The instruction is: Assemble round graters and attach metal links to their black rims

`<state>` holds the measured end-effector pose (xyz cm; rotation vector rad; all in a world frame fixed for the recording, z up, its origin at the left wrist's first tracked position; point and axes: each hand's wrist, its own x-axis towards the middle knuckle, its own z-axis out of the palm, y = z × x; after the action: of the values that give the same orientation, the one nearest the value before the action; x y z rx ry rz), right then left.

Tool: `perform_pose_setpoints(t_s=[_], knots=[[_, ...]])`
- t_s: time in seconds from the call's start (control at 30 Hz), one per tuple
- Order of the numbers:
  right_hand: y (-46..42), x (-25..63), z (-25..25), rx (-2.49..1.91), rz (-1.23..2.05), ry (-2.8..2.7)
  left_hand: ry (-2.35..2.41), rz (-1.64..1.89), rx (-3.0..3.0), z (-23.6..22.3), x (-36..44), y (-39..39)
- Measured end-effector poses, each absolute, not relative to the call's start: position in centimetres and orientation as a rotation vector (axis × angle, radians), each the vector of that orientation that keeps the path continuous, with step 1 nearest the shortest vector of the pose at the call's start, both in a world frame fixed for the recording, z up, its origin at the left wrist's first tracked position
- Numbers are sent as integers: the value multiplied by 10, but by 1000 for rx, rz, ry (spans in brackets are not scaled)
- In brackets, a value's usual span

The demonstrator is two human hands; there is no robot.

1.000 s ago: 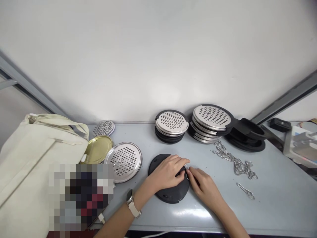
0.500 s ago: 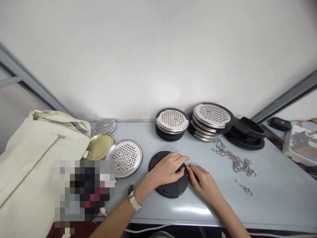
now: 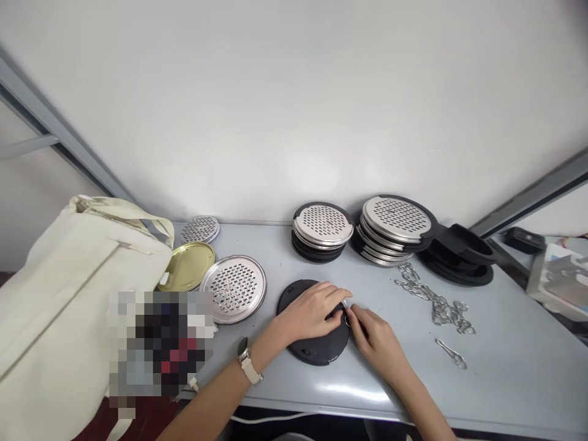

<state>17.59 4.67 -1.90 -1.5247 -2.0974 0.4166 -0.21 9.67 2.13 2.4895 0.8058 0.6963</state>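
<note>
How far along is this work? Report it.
Partway, it seems. Apparently done: the smaller stack and larger stack, each topped by a perforated metal disc in a black rim. In hand: a black disc under the left hand, and a metal clip pinched by the right hand at its edge. Probably left: the loose perforated disc, black holders and clip pile.
</note>
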Motion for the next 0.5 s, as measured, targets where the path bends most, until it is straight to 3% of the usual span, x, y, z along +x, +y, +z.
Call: perform_pose_setpoints(t_s=[0.5], knots=[[53,178,-16,-1581,618,-2064,906,662,2294,20,-4,96]])
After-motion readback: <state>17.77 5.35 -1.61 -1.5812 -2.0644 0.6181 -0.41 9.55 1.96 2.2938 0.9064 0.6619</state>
